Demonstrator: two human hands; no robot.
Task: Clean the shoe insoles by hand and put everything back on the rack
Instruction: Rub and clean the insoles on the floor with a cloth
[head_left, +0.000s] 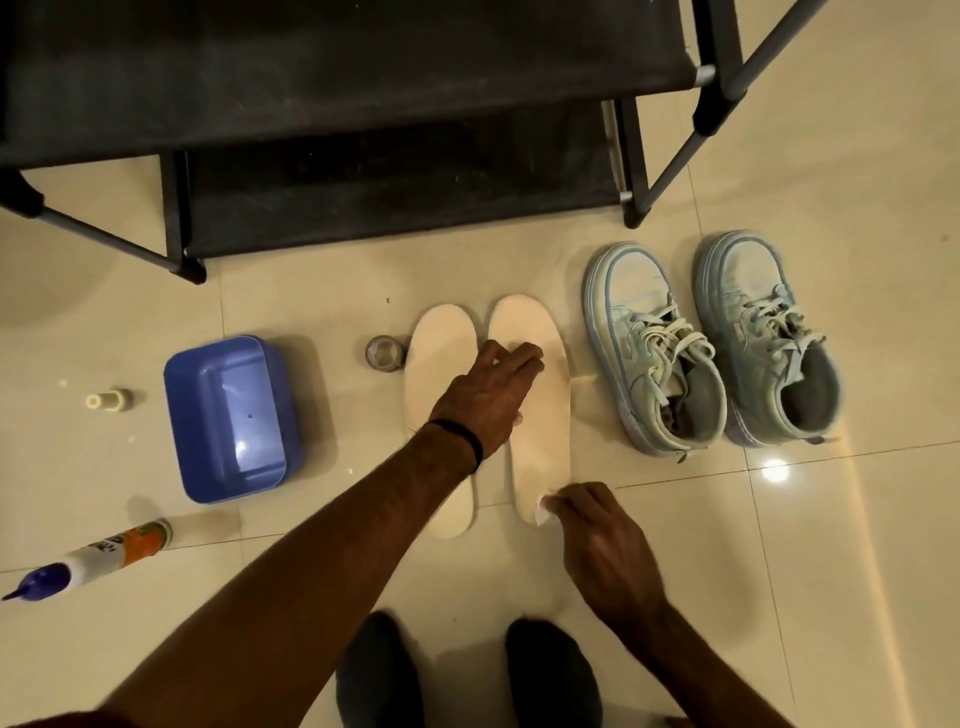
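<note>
Left hand (488, 395) presses right insole (540, 415); right hand (597, 540) wipes its heel.

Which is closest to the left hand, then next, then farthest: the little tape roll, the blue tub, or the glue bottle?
From the left hand, resting on an insole:
1. Tape roll, just to its left, by the insole tips.
2. Blue tub, farther left.
3. Glue bottle, far left, lying nearest the person.

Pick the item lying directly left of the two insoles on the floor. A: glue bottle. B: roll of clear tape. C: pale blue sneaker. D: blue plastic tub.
B: the roll of clear tape sits against the left insole; the blue plastic tub lies further left.
</note>
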